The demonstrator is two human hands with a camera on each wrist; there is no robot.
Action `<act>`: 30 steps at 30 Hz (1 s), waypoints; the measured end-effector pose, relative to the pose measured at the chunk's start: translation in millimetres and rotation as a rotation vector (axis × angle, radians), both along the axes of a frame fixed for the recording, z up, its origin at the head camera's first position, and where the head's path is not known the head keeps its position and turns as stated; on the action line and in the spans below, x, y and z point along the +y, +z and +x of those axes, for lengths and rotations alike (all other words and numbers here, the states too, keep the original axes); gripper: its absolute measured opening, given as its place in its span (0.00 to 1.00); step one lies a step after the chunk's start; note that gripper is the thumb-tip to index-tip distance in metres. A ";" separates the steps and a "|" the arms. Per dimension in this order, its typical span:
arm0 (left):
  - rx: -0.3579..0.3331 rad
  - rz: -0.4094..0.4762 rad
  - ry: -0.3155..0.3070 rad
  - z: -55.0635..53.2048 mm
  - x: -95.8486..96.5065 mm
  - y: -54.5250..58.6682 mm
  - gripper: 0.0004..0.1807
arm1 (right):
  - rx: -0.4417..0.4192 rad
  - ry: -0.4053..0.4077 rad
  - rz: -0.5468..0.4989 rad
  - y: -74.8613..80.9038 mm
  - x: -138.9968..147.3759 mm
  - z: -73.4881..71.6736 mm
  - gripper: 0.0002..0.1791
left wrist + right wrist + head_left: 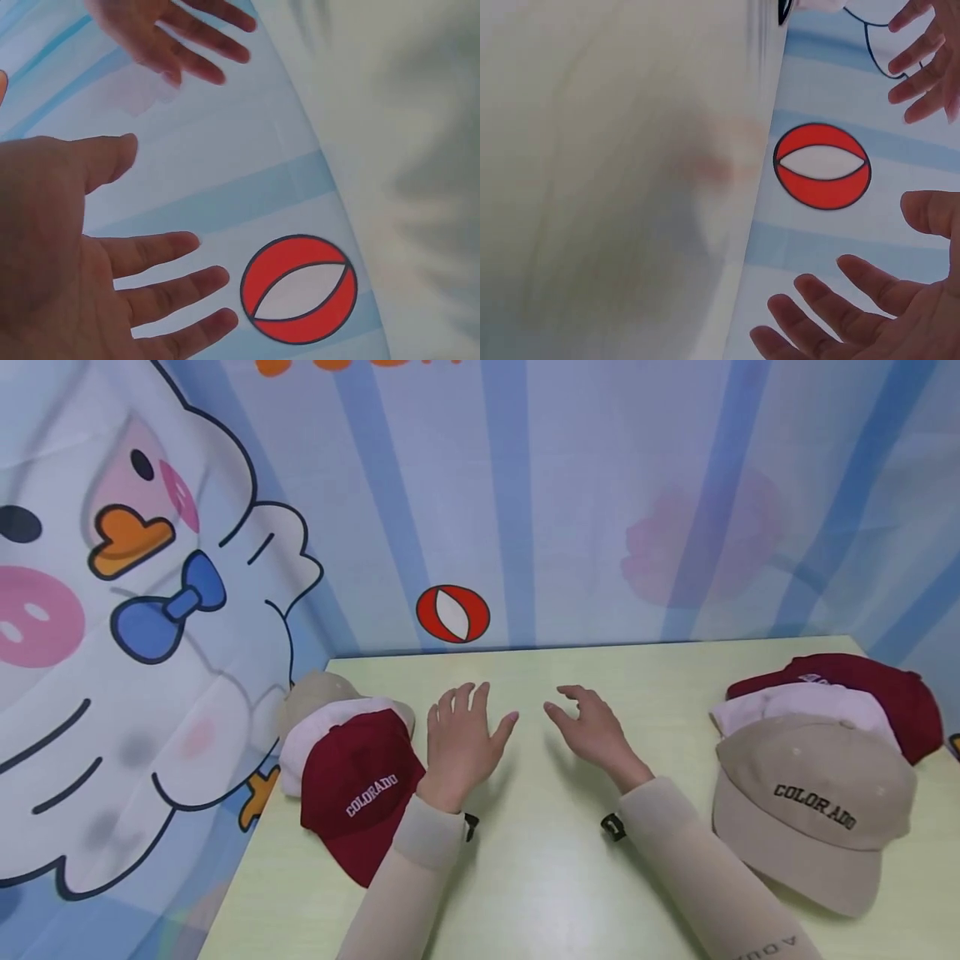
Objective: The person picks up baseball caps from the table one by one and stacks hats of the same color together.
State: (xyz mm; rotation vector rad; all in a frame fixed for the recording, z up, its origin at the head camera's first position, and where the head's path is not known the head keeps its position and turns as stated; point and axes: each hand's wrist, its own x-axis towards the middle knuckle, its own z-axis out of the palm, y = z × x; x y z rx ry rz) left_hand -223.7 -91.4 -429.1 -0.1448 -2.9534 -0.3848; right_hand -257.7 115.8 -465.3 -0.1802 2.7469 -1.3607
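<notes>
Both hands hover over the middle of the table, apart from each other and holding nothing. My left hand point(462, 747) has its fingers spread, just right of a dark red cap point(352, 777) lettered COLORADO. Behind that cap lie a white cap point(300, 747) and a beige cap point(318, 693), partly hidden. My right hand point(592, 732) has relaxed, slightly bent fingers. Farther right, a beige COLORADO cap point(817, 777) lies in front of a white cap point(817, 706) and a dark red cap point(892, 693). In the left wrist view, the left fingers point(172, 296) are stretched out.
A pale green table point(540, 877) carries the two groups of caps at its left and right sides. Behind it hangs a blue striped backdrop point(585, 527) with a printed red ball point(452, 613) and a large cartoon bird point(150, 710) on the left.
</notes>
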 end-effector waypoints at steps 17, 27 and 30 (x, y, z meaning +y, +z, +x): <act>-0.051 -0.002 0.175 33.3 -65.7 55.0 0.40 | -0.288 0.183 -0.333 3.3 -56.9 19.1 0.30; -0.109 0.088 0.292 47.6 -118.7 69.9 0.40 | -0.476 0.288 -0.425 -7.1 -82.3 32.0 0.25; -0.117 0.085 0.306 50.7 -132.3 70.7 0.39 | -0.508 0.330 -0.466 -8.2 -88.8 36.8 0.25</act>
